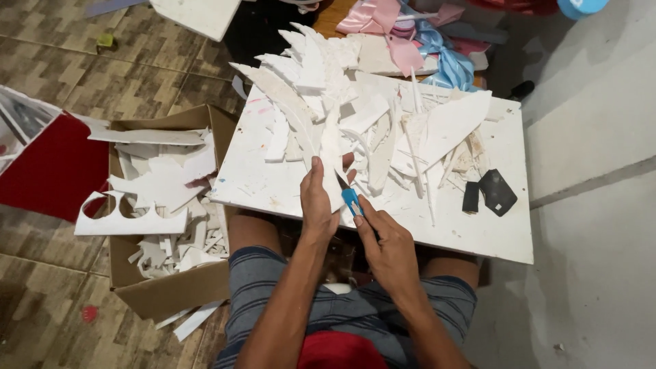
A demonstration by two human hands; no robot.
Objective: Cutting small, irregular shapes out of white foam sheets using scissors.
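The left hand [318,198] pinched a narrow white foam strip [333,160] near the front edge of the white board [478,229], thumb and fingers pressed on it. The right hand [388,249] was closed around a blue craft knife [351,200], its tip apparently touching the strip. White foam offcuts [321,82] were heaped toward the board's far edge. A cardboard box [171,290] of scraps stood beside the left edge.

White board [478,225] across the lap: heap of white foam cut-outs [342,102] beyond the hands; black pieces [495,191] right of them.
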